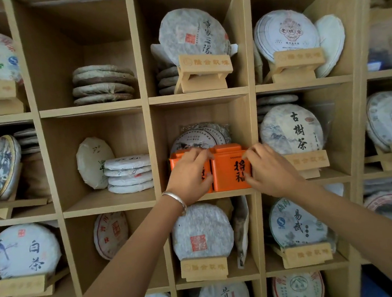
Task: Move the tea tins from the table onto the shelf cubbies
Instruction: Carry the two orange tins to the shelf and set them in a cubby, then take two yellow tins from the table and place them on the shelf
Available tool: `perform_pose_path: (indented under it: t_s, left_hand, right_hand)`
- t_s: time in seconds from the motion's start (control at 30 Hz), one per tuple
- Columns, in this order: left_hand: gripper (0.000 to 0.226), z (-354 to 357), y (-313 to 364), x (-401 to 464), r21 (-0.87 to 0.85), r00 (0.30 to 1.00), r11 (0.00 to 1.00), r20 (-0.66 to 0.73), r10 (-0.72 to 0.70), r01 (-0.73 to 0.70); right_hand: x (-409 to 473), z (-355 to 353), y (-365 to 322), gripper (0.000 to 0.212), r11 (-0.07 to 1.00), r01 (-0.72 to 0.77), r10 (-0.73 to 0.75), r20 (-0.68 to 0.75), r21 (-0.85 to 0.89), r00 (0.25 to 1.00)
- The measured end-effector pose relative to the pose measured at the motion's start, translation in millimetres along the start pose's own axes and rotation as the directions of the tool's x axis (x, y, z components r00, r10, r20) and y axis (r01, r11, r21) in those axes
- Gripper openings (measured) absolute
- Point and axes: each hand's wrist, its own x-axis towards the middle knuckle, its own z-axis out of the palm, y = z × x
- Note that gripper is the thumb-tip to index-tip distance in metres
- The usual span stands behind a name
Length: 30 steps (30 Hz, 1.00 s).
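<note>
Standing side by side in the middle cubby (209, 197), two orange tins (229, 169) lie straight ahead: left hand (189, 177) grips the left tin, right hand (269, 170) pinches the right tin's edge.

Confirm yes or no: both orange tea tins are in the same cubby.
Yes: the left orange tin and right orange tin stand side by side in the middle cubby.

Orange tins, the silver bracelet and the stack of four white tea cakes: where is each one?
Right orange tin (229, 169): head view, front face with black characters.
Left orange tin (175, 161): head view, upper left corner.
Silver bracelet (175, 198): head view, band on the left wrist.
Stack of white tea cakes (129, 174): head view, middle of stack.
</note>
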Motion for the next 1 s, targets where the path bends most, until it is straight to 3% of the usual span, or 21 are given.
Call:
perform_pose_path:
  t_s: [0.2, 0.33, 0.47, 0.57, 0.67, 0.8, 0.9, 1.0]
  left_hand:
    - [0.035, 28, 47, -11, -0.027, 0.95, 0.999, 0.309, 0.048, -0.042]
    - [0.04, 55, 84, -18, -0.162, 0.851, 0.985, 0.509, 0.131, -0.055]
    - [0.039, 76, 146, -11, -0.281, 0.773, 0.947, 0.561, 0.296, -0.159]
    - [0.038, 79, 219, -16, -0.41, 0.665, 0.874, 0.581, 0.47, -0.26]
    - [0.035, 67, 309, -38, -0.561, 0.541, 0.749, 0.531, 0.653, -0.353]
    - [0.034, 28, 435, -74, -0.726, 0.444, 0.543, 0.356, 0.822, -0.423]
    - [0.033, -15, 520, -103, -0.805, 0.356, 0.373, 0.216, 0.909, -0.462]
    - [0.034, -56, 587, -133, -0.84, 0.277, 0.238, 0.109, 0.955, -0.488]
  right_hand:
    - [-52, -27, 11, 0.028, 0.991, -0.066, 0.086, 0.177, -0.115, 0.98]
    - [-120, -61, 17, 0.034, 0.952, -0.193, 0.258, 0.285, -0.237, 0.923]
    - [-184, -127, 21, 0.037, 0.843, -0.346, 0.488, 0.315, -0.412, 0.814]
    - [-242, -187, 6, 0.045, 0.697, -0.485, 0.678, 0.267, -0.528, 0.685]
    - [-316, -251, -30, 0.041, 0.548, -0.545, 0.802, 0.213, -0.635, 0.558]
    - [-410, -357, -92, 0.04, 0.235, -0.561, 0.948, 0.059, -0.794, 0.314]
    - [-469, -436, -150, 0.04, 0.017, -0.558, 0.982, -0.092, -0.829, 0.167]
    - [-512, -497, -208, 0.044, -0.125, -0.519, 0.98, -0.188, -0.846, 0.069]
